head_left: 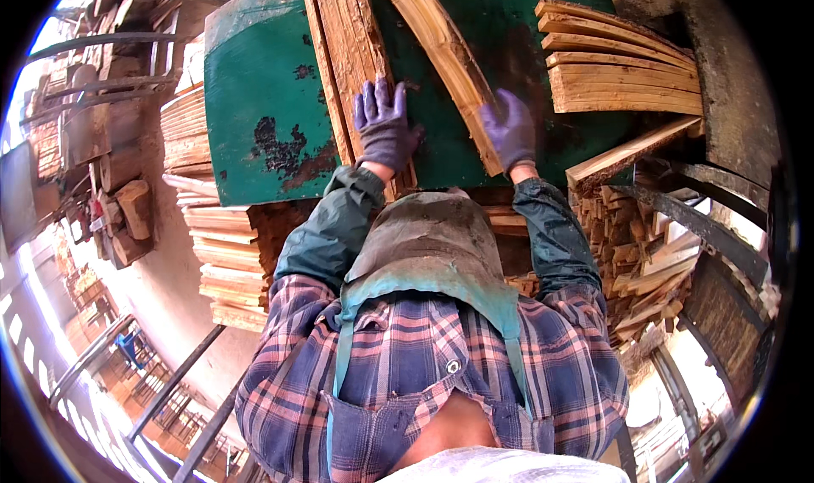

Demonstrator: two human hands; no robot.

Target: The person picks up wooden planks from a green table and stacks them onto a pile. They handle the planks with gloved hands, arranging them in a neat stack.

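Observation:
My left hand [383, 128], in a purple and dark grey glove, lies flat with fingers spread on a rough wooden board [349, 33]. A narrow strip of wood [326, 76] runs along that board's left side. My right hand [509, 131], gloved the same way, grips the right edge of a second, slightly curved board [441, 46] close to its near end. Part of the right fingers is hidden. Both boards rest on a green metal table [246, 84] with worn, dark patches.
Fanned boards [623, 80] are stacked at the table's right, with a single slat [627, 154] nearer me. A tall stack of boards [229, 262] stands at the left. Wood scraps [610, 228] are heaped below right, beside dark metal bars [712, 228].

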